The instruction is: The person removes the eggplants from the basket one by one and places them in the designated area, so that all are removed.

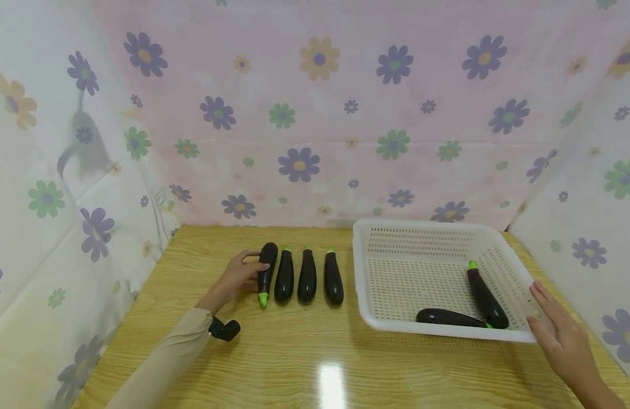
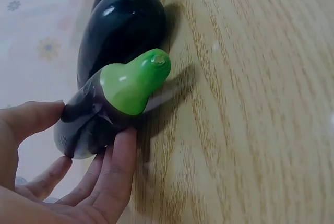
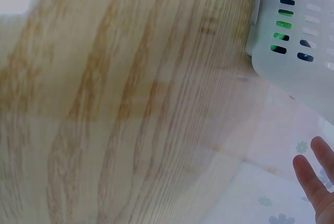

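Observation:
My left hand (image 1: 245,271) grips a dark eggplant (image 1: 266,267) at the left end of a row, its green stem end pointing to the near side. In the left wrist view, thumb and fingers are around the eggplant (image 2: 83,125), and its green cap faces the camera. Three more eggplants (image 1: 307,276) lie alongside to its right, stems pointing away. My right hand (image 1: 565,338) has its fingers extended by the right side of a white plastic basket (image 1: 368,278); whether they touch it I cannot tell.
Inside the basket lie two eggplants, one slanting at the right (image 1: 485,298) and one along the near wall (image 1: 450,318). The wooden table (image 1: 274,363) meets flowered cloth (image 1: 320,130) at the back and both sides.

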`<control>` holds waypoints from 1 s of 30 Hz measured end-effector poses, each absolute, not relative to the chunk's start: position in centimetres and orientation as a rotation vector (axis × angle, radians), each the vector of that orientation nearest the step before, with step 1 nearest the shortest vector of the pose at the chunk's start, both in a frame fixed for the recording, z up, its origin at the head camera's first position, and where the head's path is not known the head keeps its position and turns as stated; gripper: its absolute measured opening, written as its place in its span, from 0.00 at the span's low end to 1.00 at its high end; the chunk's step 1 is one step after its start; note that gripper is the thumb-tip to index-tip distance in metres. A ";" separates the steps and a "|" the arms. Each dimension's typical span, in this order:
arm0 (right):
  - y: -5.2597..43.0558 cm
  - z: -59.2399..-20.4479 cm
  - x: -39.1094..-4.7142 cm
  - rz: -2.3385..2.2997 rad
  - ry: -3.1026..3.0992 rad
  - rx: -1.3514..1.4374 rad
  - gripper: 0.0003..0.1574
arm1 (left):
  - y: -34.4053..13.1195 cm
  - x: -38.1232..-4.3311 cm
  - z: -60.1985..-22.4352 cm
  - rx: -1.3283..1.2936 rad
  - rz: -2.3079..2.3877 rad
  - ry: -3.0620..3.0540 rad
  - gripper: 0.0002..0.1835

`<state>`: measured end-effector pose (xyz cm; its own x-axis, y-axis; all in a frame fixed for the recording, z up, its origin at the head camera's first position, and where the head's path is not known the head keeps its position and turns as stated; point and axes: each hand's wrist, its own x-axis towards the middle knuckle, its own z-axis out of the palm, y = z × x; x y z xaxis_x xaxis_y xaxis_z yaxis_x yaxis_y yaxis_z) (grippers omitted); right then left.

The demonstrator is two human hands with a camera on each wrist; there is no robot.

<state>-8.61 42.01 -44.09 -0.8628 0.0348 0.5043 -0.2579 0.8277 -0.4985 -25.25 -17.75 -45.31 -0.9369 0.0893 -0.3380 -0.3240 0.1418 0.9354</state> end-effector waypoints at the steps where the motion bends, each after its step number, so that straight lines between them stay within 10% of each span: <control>1: 42.0 -44.1 -8.6 0.779 -2.501 0.164 0.35 | -17.7 -25.3 -45.3 -0.222 1.857 2.115 0.31; 30: 41.7 -43.8 -8.5 0.767 -2.496 0.126 0.35 | -17.8 -25.1 -44.7 -0.211 1.667 2.357 0.28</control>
